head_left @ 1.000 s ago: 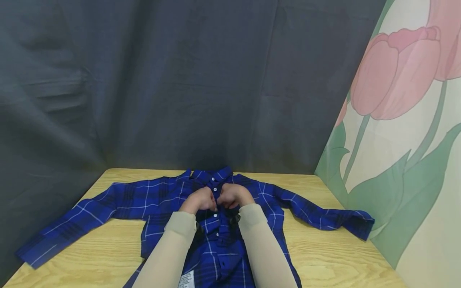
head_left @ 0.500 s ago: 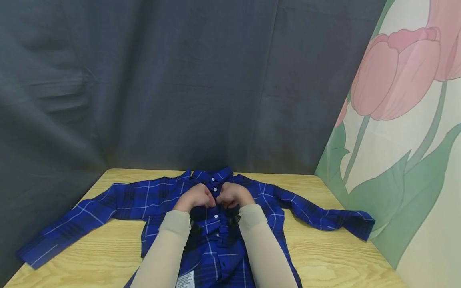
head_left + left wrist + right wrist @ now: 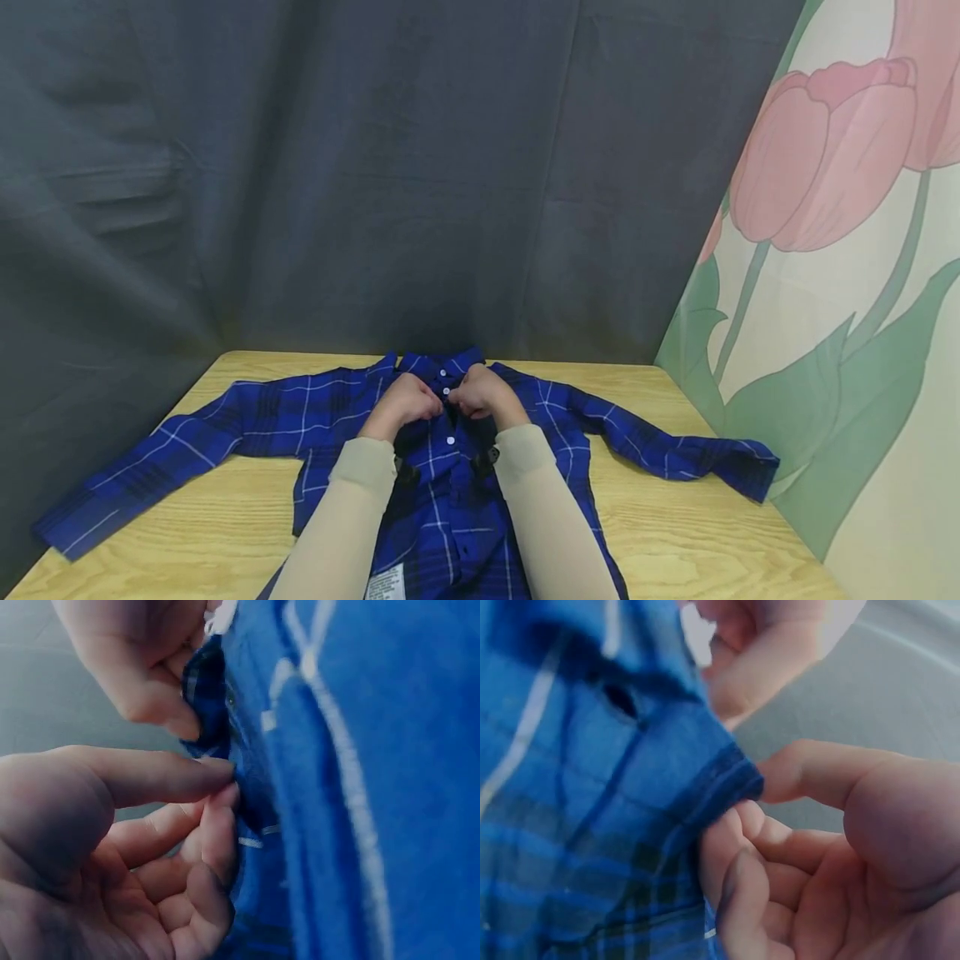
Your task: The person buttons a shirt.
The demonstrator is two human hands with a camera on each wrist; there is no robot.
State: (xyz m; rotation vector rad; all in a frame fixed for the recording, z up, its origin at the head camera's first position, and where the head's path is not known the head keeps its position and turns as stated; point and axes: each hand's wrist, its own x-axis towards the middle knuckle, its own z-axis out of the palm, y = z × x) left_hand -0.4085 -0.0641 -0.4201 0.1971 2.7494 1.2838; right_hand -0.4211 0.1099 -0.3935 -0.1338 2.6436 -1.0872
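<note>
A blue plaid button-up shirt (image 3: 337, 412) lies front up on the table, collar away from me and sleeves spread. My left hand (image 3: 408, 400) and right hand (image 3: 483, 392) meet at its front placket, just below the collar. In the right wrist view, the right thumb and fingers pinch the placket's edge, near a dark buttonhole (image 3: 620, 701). The left wrist view has my left thumb and index finger (image 3: 221, 817) pinching cloth at the shirt's edge. White buttons show along the placket, one button (image 3: 450, 440) just below the hands. Fingertips partly hide the pinched cloth.
The shirt rests on a light wooden table (image 3: 660, 554). Behind it hangs a dark grey curtain (image 3: 420, 183), and a wall with painted tulips (image 3: 825, 158) stands at the right. A white printed label (image 3: 386, 582) shows near the shirt's lower front.
Both hands have moved up the placket toward the collar, the left hand also slightly leftward. The cloth between them has shifted upward, and a button below the hands shows more fully.
</note>
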